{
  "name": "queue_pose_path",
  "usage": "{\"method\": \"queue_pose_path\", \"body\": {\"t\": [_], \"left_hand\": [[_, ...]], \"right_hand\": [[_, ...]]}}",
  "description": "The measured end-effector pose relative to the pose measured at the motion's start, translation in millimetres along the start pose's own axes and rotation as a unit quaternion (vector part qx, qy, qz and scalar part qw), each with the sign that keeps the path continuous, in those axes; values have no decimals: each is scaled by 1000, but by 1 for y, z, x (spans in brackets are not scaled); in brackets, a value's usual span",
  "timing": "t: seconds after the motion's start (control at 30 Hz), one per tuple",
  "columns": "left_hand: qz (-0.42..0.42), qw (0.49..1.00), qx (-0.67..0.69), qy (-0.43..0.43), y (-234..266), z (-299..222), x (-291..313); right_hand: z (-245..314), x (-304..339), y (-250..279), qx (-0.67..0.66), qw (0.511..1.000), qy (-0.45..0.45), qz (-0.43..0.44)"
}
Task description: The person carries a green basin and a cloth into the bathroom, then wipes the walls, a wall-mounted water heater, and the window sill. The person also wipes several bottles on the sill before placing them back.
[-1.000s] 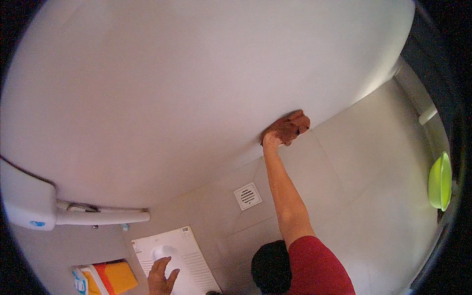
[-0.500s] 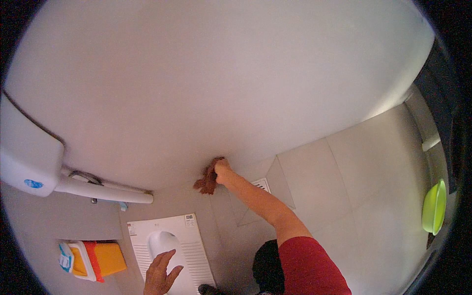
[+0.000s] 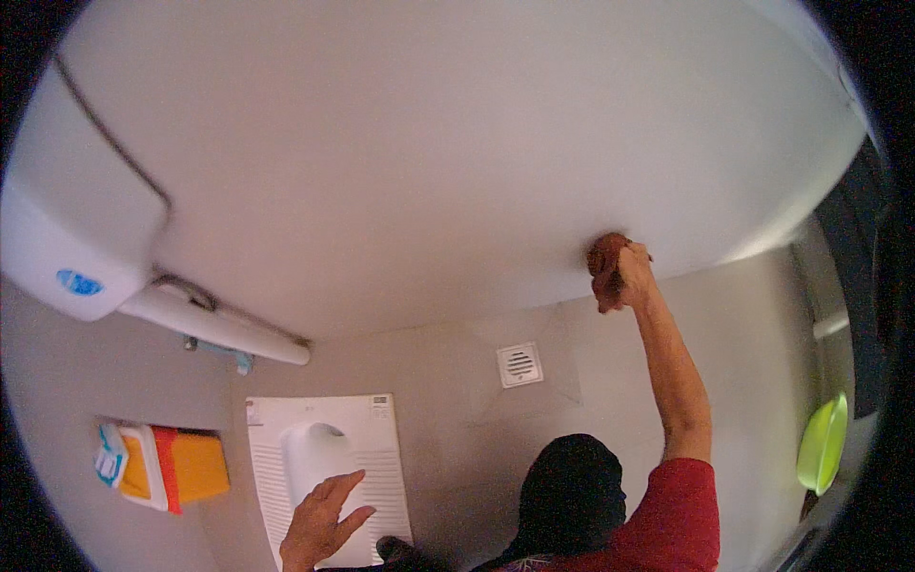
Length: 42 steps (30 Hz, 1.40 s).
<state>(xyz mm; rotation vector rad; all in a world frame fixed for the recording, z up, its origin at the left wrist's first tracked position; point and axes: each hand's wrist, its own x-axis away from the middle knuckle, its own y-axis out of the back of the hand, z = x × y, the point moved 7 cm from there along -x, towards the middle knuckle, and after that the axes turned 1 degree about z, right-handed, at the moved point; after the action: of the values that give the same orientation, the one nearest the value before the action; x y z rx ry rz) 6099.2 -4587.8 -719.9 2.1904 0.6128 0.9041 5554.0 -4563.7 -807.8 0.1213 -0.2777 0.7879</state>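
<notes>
My right hand (image 3: 636, 274) is closed around a bunched brown cloth (image 3: 604, 275) and presses it against the pale wall (image 3: 400, 172), a little above where the wall meets the floor. The bare forearm stretches up from a red sleeve. Over the white squat toilet (image 3: 386, 448), my left hand (image 3: 322, 526) hangs with thumb and fingers apart, holding nothing. Part of the toilet pan is hidden behind that hand.
A white cistern (image 3: 114, 229) with a white pipe (image 3: 219, 324) stands at the left. Below it is an orange-yellow bin (image 3: 202, 467). A square floor drain (image 3: 519, 364) lies mid-floor; a green basin (image 3: 822, 443) is at the far right. A black rounded shape (image 3: 572, 496) blocks part of the floor.
My right hand has swept the brown cloth rightward and slightly up along the wall, uncovering the floor drain. My left hand stays open over the toilet. The view has shifted slightly.
</notes>
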Motion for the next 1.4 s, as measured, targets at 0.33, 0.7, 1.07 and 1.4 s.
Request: {"method": "queue_pose_path", "body": {"t": [0.33, 0.7, 1.07, 1.4], "left_hand": [[-24, 1000, 0, -19, 19, 3, 30], [-49, 998, 31, -35, 41, 24, 72], [-41, 993, 57, -92, 39, 88, 64], [31, 978, 54, -201, 18, 74, 17]], "right_hand": [[-79, -21, -221, 74, 990, 71, 97], [-136, 29, -569, -80, 987, -37, 137], [-20, 78, -498, -360, 893, -150, 227], [222, 152, -294, -234, 920, 314, 0]]}}
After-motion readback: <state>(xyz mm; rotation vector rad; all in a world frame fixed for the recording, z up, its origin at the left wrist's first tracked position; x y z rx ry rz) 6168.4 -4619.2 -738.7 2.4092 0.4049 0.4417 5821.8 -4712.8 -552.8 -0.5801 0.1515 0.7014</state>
